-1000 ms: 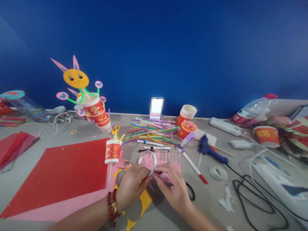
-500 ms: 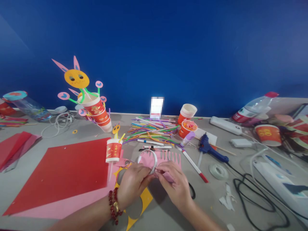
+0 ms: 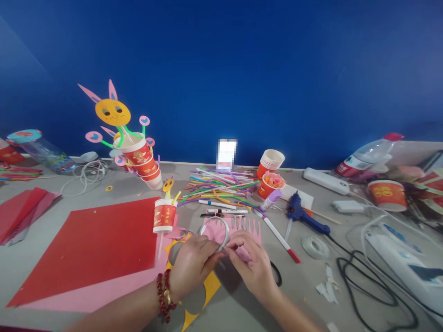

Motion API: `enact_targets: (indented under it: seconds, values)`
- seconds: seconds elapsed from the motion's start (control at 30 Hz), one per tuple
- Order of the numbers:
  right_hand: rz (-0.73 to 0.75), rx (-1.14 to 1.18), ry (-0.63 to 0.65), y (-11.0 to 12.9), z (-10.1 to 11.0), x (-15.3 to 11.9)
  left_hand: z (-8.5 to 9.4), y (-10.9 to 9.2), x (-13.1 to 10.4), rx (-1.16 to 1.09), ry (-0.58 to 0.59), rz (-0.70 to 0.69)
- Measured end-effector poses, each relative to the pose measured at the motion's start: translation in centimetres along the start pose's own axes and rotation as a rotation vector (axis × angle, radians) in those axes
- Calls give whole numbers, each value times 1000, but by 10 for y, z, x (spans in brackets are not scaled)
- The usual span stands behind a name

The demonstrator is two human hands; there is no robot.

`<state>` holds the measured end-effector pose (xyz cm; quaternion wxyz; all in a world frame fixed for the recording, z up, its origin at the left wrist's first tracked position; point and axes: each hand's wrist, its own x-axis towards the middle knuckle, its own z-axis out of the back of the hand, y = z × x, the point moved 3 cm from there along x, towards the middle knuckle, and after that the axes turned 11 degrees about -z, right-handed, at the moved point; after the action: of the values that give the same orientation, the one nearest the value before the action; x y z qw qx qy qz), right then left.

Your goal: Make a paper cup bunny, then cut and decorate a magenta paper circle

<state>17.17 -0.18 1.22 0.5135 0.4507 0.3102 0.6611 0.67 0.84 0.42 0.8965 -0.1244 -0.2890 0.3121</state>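
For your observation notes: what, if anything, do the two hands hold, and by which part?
The left hand grips a white tape roll at its lower rim; the right hand pinches its loose end beside the pink fringed paper.

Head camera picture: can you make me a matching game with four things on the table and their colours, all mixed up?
Things:
1. glue gun
2. big paper sheet
3. tape roll held in both hands
4. paper face with ears on the cup craft

Colours:
A. white
B. yellow
C. blue
D. red

Pairs: 1-C, 2-D, 3-A, 4-B
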Motion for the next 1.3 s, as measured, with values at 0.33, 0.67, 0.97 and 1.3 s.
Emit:
enact_targets:
  seconds: [0.33,0.67,0.97,1.3]
  values:
    - [51,52,49,-3,-1,-7,7,-3,2,-85,7,19]
    - [-16,86,77,-7,-6,-11,7,-1,1,-77,23,31]
    - [50,34,98,-1,-3,-7,9,-3,3,-84,-4,18]
    - [118,80,16,6,6,-10,12,7,0,-434,-204,204]
